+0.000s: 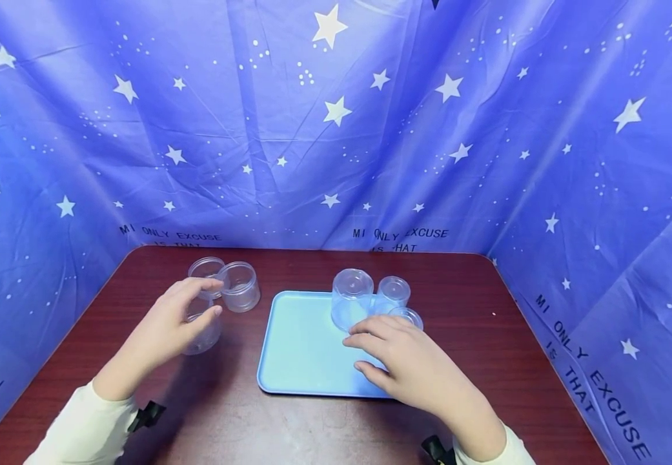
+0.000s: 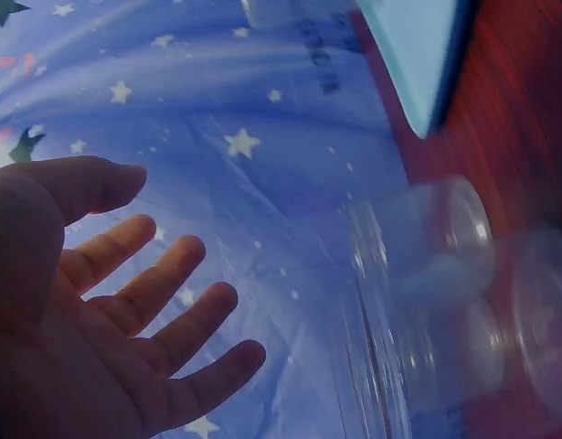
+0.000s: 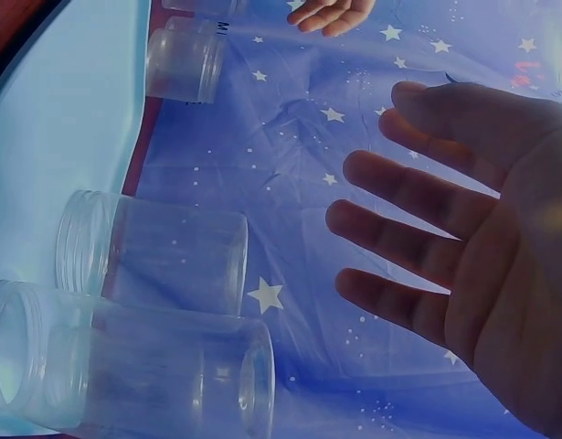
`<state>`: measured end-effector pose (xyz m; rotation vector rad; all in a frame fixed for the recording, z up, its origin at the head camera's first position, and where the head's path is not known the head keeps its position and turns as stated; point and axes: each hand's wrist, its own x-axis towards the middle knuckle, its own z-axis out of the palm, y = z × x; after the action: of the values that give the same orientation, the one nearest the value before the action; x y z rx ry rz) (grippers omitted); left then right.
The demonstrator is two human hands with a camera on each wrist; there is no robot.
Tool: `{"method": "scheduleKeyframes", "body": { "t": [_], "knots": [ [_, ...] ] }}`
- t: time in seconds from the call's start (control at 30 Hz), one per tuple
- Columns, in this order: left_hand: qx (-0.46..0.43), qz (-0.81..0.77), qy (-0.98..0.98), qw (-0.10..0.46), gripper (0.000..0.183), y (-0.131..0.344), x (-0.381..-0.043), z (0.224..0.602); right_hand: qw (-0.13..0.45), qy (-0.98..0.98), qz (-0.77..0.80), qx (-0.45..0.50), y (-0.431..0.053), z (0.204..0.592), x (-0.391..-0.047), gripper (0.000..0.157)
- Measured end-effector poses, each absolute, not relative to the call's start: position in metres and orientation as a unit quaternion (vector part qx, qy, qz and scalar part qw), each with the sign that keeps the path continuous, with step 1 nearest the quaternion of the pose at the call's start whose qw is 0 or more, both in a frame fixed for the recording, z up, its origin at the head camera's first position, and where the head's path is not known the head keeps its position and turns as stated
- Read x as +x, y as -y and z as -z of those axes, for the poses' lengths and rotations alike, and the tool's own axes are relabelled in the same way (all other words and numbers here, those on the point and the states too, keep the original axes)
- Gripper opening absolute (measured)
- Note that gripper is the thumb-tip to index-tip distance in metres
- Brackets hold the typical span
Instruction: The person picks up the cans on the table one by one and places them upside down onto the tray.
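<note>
head view: the left hand (image 1: 164, 326) is released, fingers extended and thumb apart, above a red-brown wood-grain table (image 1: 458, 278). three clear, colourless plastic cylindrical jars stand nearest to it: a rear jar (image 1: 204, 264), an inner jar (image 1: 241, 290) and a front jar (image 1: 202, 339), the last partly hidden behind the hand. the right hand (image 1: 405, 358) is likewise released, over the right part of a light-blue rectangular tray (image 1: 301, 352). beyond it are a tall clear plastic jar (image 1: 352, 300), on the tray, and two smaller clear jars (image 1: 394, 292) (image 1: 410, 316), the nearer one partly covered by the hand. whether both smaller jars rest fully on the tray cannot be told.

left wrist view: the palm is bare, four fingers spread; the jars are apart from the fingertips, their outlines blurred and overlapping.

right wrist view: the fingers are separated and hold nothing. the jars beside the hand have their threaded rims towards the tray, mouths down.
</note>
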<state>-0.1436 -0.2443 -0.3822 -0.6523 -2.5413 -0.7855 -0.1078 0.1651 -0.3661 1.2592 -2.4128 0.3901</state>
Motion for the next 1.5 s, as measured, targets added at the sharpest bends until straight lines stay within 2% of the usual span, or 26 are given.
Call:
{"method": "scheduleKeyframes", "body": {
  "t": [0.27,0.87,1.5],
  "knots": [
    [-0.237,0.224,0.927,0.185,0.037,0.259,-0.153,0.385,0.202,0.862,-0.126,0.448,-0.165,0.368,-0.108,0.029],
    [-0.188,0.126,0.971,0.078,0.055,0.273,-0.164,0.386,0.194,0.866,-0.106,0.449,-0.165,0.368,-0.108,0.028],
    [-0.195,0.095,0.974,0.058,0.054,0.274,-0.173,0.394,0.177,0.87,-0.097,0.449,-0.166,0.37,-0.107,0.026]
  ]
}}
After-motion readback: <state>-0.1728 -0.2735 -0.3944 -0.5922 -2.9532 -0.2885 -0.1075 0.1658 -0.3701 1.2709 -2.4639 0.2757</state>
